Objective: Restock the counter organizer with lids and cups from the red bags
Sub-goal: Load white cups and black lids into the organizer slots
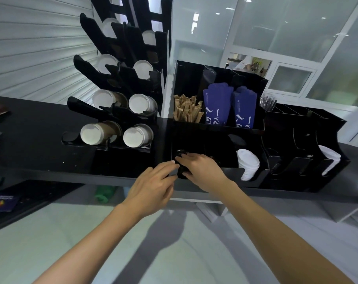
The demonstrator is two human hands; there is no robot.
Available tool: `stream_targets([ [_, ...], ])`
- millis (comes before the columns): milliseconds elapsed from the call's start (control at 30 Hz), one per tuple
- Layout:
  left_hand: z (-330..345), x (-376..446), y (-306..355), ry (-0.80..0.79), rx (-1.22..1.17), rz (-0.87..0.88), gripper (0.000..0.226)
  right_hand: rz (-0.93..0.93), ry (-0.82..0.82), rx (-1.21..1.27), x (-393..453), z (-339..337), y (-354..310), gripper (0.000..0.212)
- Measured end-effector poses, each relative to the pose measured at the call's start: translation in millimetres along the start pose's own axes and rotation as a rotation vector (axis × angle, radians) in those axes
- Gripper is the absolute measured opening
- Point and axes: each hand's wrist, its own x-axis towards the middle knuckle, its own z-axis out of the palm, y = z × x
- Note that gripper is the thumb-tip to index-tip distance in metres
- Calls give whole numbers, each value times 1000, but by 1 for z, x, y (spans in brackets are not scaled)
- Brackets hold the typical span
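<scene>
A black counter organizer (215, 132) stands on the dark counter. In its lower left slot sits a stack of black lids (181, 168). My right hand (202, 171) curls over the top and right side of that stack. My left hand (153, 185) touches the stack's left side with its fingertips, fingers nearly straight. White lids (248, 163) fill the neighbouring slot, and more white lids (328, 158) stand in a slot at the far right. A tiered black cup rack (120, 83) on the left holds stacked paper cups (96, 133) lying on their sides. No red bag is in view.
The organizer's upper bins hold brown stirrer packets (187, 109) and blue sleeves (217, 105). A divided black tray (292, 111) lies at the back right. Two lid slots between the white stacks look dark. A green bottle (104, 193) stands below the counter edge.
</scene>
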Motion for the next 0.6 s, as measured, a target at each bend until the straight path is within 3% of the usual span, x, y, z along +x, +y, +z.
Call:
stream_targets([
  [133, 3, -1, 1, 1, -12, -3, 22, 18, 34, -34, -6, 6, -4, 44],
  [600, 6, 2, 2, -57, -19, -30, 38, 49, 84, -41, -20, 5, -1, 63],
])
